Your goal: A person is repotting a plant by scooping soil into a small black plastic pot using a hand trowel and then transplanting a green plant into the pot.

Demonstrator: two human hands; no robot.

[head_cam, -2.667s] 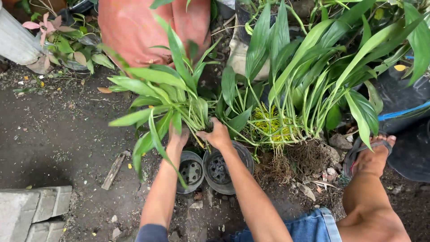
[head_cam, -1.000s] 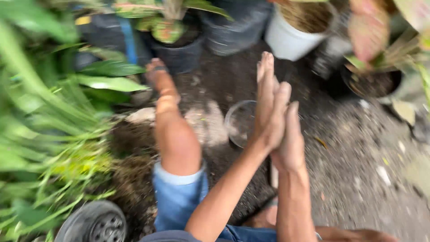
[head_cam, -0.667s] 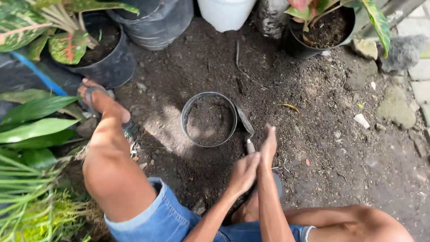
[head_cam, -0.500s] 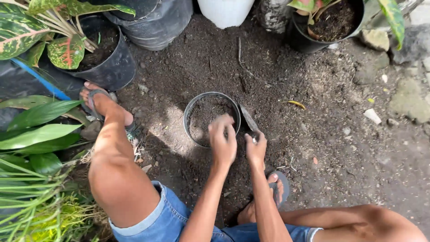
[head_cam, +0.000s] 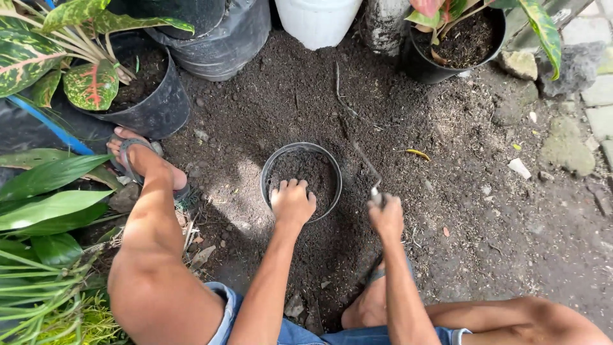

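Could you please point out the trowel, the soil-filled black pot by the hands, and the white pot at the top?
trowel (head_cam: 368, 165): head view, on the thin blade.
black pot (head_cam: 269, 167): head view, on its left rim.
white pot (head_cam: 317, 22): head view, on its side wall.

No packages, labels, signs or screens are in view.

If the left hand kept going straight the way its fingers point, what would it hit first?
The left hand grips the near rim of the small black pot, fingers pointing away from the person. Straight on, it would likely meet the soil inside first, then the far rim; depth is uncertain.
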